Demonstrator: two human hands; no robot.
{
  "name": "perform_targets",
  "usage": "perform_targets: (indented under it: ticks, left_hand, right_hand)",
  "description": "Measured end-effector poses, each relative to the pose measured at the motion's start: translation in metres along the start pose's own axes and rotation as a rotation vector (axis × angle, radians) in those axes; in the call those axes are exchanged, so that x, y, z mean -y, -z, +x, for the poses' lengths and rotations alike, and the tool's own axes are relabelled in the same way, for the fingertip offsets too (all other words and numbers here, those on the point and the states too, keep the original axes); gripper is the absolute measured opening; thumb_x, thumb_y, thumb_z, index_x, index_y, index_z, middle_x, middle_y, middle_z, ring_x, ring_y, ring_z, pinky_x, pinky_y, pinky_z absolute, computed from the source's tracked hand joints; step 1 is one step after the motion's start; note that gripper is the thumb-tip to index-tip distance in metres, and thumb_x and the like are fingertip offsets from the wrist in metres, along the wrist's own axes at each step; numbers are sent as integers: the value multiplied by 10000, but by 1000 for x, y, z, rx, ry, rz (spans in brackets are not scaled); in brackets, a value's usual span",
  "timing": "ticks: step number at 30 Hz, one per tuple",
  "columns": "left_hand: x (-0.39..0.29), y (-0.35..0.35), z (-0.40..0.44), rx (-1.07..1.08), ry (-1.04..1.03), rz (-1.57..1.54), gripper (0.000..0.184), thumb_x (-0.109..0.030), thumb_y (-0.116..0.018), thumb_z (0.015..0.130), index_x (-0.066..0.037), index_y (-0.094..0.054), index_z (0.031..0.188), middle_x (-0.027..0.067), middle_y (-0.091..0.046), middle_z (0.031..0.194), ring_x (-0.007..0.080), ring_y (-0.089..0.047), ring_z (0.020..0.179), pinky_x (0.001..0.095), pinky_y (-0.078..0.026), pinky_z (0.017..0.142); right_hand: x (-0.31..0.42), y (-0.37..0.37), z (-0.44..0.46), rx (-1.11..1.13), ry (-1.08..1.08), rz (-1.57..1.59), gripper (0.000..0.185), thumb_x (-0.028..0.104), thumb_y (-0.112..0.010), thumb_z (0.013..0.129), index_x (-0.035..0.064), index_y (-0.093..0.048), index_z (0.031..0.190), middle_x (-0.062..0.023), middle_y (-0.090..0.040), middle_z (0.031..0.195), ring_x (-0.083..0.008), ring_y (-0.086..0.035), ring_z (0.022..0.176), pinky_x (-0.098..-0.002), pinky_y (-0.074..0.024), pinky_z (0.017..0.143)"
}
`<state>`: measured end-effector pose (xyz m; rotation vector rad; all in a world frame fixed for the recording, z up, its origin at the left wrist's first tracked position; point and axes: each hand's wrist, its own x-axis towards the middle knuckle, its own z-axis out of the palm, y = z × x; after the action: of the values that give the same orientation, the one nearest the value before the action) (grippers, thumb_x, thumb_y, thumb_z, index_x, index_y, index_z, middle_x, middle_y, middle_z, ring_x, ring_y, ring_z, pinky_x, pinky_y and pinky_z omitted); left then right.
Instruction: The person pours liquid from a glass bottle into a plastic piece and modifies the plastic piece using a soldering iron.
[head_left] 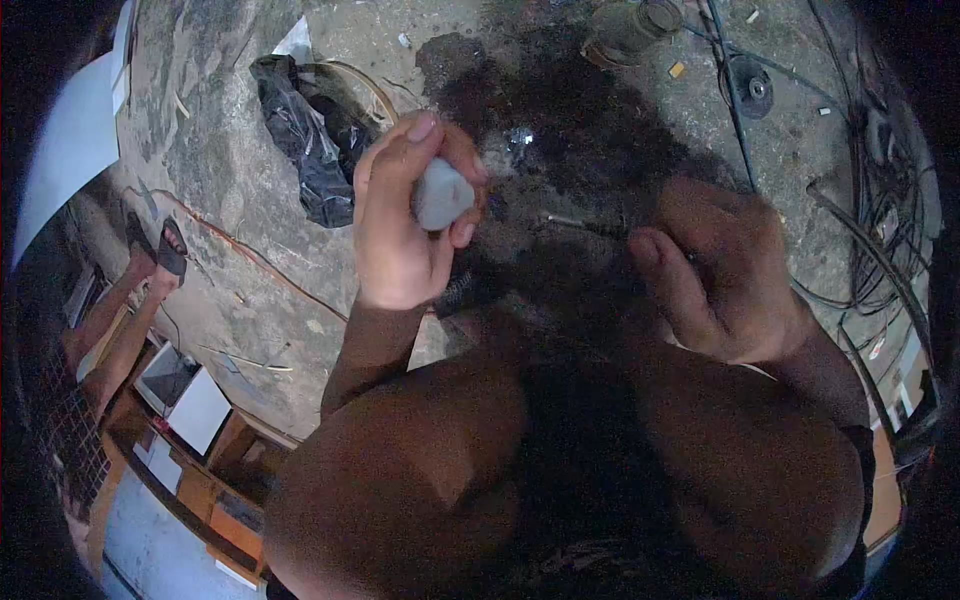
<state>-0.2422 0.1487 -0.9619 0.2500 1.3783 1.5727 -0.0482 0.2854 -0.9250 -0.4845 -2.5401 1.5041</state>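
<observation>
My left hand (pixel 405 215) is closed around a small whitish, stone-like lump (pixel 444 194), its flat pale face turned up between thumb and fingers. To the right, my right hand (pixel 722 272) is curled into a grip with the thumb on its near side. A thin tool with a shiny metal shaft (pixel 572 221) points left out of that fist; its handle is hidden and its kind is hard to tell. The two hands are apart, above a dark wet patch (pixel 540 130) on the concrete floor, in front of my bent knees (pixel 430 450).
A crumpled black plastic bag (pixel 310 150) lies beyond my left hand. Far right are a jar (pixel 632 30), a black disc (pixel 748 86) and tangled cables (pixel 860 220). Another person's sandalled foot (pixel 170 252) shows at left, above a wooden cabinet (pixel 200 490).
</observation>
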Motion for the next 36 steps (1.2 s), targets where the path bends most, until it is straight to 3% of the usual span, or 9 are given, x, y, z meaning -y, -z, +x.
perform_targets:
  ticks: [3,5,11,17,20,23,28,31,36]
  left_hand:
    - [0,0,-4,71,-94,121,401,-344,-465,952,-12,-555,748,70,-542,655,112,-461,451,234,-302,383]
    - [-6,11,-3,156,86,7,414,-354,-465,934,-6,-549,727,78,-558,688,108,-478,476,230,-296,373]
    - [1,8,-5,181,-103,138,362,-321,-474,893,1,-574,759,77,-576,751,134,-526,617,251,-393,552]
    - [-3,5,-8,179,-5,118,284,-248,-497,917,0,-594,819,63,-596,786,116,-533,698,250,-402,651]
    - [-5,-16,-11,223,-196,380,258,-198,-557,954,-18,-612,778,23,-604,733,95,-549,676,248,-402,610]
    - [-18,-14,-7,219,-127,813,290,-173,-625,951,-38,-613,694,-17,-575,625,74,-525,591,251,-389,538]
    - [-36,32,-1,-263,-347,1039,351,-200,-677,919,-29,-582,628,-4,-520,536,50,-421,508,251,-316,466]
    - [-58,36,-14,-247,-388,1426,358,-208,-681,919,-38,-589,617,-12,-525,541,44,-415,508,246,-296,467]
    - [-45,22,-6,-278,-179,618,361,-323,-621,954,-52,-614,715,33,-595,614,65,-499,467,233,-360,431]
  right_hand:
    - [3,3,4,-27,111,-12,236,155,-626,866,11,-525,708,-107,-412,584,-300,-437,480,-387,-330,457]
    - [6,4,7,-47,161,-6,234,148,-647,852,14,-529,701,-104,-415,577,-298,-441,468,-381,-327,438]
    - [15,-2,12,-90,234,-73,252,146,-691,825,15,-522,690,-97,-421,568,-293,-448,454,-374,-320,417]
    - [17,-1,14,-15,211,-141,240,159,-725,785,28,-528,747,-95,-433,601,-304,-486,490,-409,-362,439]
    - [15,-16,13,22,161,-210,221,176,-710,797,37,-541,769,-106,-484,641,-315,-536,536,-422,-416,471]
    - [3,-26,16,178,175,-198,181,192,-681,824,51,-570,805,-114,-549,706,-325,-588,595,-420,-460,502]
    - [-17,-12,0,551,157,-413,138,198,-650,859,67,-609,864,-121,-602,781,-329,-628,672,-417,-487,548]
    - [-47,-17,-45,519,124,-336,182,238,-546,891,98,-650,942,-140,-660,800,-341,-658,744,-466,-510,602]
    - [-24,-13,-15,431,-37,-177,230,256,-542,941,64,-614,839,-151,-580,701,-390,-595,675,-485,-481,597]
